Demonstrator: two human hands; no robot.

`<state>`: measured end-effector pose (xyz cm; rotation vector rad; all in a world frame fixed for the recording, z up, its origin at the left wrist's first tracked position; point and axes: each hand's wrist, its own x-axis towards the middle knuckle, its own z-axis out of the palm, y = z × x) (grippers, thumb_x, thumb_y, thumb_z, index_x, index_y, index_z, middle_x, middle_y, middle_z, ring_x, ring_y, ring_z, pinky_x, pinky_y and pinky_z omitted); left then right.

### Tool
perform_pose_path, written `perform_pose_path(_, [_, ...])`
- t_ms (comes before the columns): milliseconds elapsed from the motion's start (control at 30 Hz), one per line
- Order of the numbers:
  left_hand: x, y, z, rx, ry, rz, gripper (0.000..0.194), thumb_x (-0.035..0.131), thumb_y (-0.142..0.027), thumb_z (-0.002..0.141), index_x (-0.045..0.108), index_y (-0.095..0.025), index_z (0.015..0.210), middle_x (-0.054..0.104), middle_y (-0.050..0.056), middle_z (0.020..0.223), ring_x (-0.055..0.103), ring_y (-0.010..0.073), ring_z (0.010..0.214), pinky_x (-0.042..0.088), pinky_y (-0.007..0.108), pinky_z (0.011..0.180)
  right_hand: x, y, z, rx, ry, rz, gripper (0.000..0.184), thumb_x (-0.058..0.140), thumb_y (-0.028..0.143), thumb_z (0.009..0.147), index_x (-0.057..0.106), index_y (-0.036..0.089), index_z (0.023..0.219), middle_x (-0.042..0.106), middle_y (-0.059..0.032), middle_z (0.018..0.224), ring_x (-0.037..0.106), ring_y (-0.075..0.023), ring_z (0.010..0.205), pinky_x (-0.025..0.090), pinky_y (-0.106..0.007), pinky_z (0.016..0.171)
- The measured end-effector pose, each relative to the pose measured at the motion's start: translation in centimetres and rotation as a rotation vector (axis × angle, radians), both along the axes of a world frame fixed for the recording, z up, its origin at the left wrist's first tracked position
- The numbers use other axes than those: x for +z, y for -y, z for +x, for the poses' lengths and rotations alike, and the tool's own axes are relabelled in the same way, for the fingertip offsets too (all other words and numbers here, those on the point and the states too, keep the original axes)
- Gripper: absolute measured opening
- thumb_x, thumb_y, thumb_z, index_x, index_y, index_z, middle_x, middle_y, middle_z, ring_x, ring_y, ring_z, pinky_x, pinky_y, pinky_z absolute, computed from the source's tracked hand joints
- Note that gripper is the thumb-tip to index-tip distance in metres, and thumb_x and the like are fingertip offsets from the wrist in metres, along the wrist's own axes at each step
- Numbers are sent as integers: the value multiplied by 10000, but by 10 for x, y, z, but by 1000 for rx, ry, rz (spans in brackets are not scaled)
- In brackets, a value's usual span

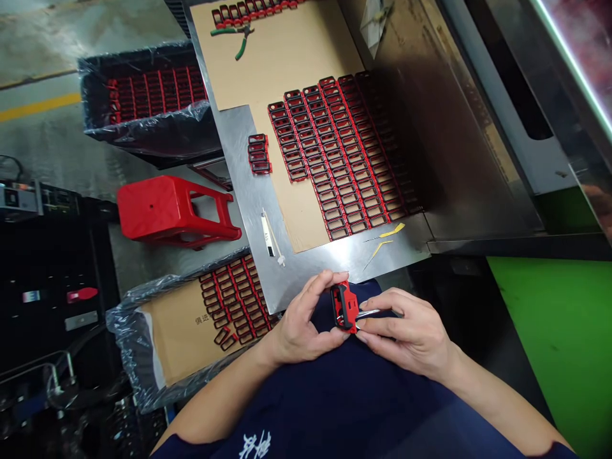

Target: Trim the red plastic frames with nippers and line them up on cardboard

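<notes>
In front of my dark blue shirt, my left hand (308, 317) grips a small red-and-black plastic frame (350, 305) between thumb and fingers. It is turned so that its red side faces right. My right hand (410, 326) is closed around a slim silvery metal tool (369, 313), whose tip meets the red side of the frame. The tool's exact kind is hidden by my fingers. Beyond my hands, many similar red-and-black frames (342, 159) lie in rows on cardboard (296, 217). A short stack of frames (259, 154) sits left of them.
Green-handled pliers (241, 32) rest at the table's far end. A white-handled tool (268, 234) and yellow tweezers (380, 247) lie near its front edge. To the left stand a red stool (167, 207) and two plastic-lined bins (143, 134) of frames. A metal machine wall (449, 108) borders the right.
</notes>
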<state>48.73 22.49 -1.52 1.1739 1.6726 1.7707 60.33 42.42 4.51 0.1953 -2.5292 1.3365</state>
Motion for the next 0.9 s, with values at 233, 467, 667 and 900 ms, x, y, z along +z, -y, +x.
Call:
perform_pose_path(233, [2,0,-1,3,-25,-9,977,760,-188,836,184,-253,1622,556,172,1462,572,248,1333,460,419,1155,2,0,3,14,34,20,55,700,172,964,736,162,1004,667,-85,1039,632,-172,852,534,-287,707])
perform_pose_path(467, [1,-1,-1,0,-33,10,965,765,-191,842,197,-251,1620,555,176,1461,565,249,1336,452,419,1155,1,1,1,16,44,-35,51,702,172,965,735,160,1002,665,-80,1031,638,-163,867,537,-277,728])
perform_pose_path(667, [0,0,0,6,-26,43,950,761,-197,850,201,-241,1617,552,175,1456,556,235,1338,455,391,1149,0,3,2,-5,29,-82,47,702,175,967,734,159,998,674,-79,1023,654,-163,883,547,-281,742])
perform_pose_path(900, [3,-1,0,9,-36,37,953,768,-182,842,214,-255,1613,565,178,1445,568,245,1321,466,411,1133,2,3,1,-22,9,-32,58,688,186,975,741,162,976,681,-83,993,660,-164,859,555,-282,718])
